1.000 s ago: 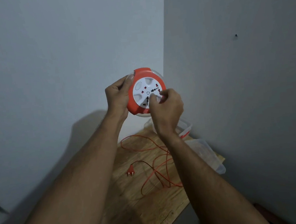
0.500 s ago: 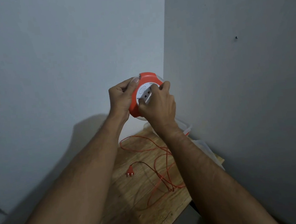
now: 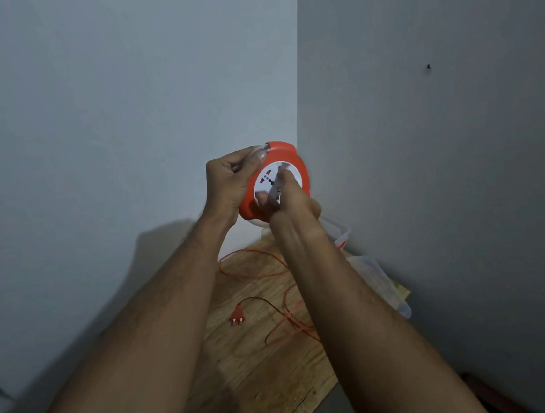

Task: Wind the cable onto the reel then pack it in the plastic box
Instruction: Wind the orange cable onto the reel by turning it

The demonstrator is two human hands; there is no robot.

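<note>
I hold a round orange cable reel with a white socket face up in front of the wall corner. My left hand grips its left rim. My right hand has its fingers pressed on the white face, blurred by motion. Thin orange cable lies in loose loops on the wooden table below, ending in an orange two-pin plug. The clear plastic box stands at the table's far right, mostly hidden behind my right forearm.
A clear plastic lid lies on the table's right edge, near the box. Grey walls meet in a corner just behind the reel. The table's front right edge drops off to a dark floor.
My right hand has turned around the reel's white face, from its top to its lower part. The cable loops on the table have shifted and drawn in a little.
</note>
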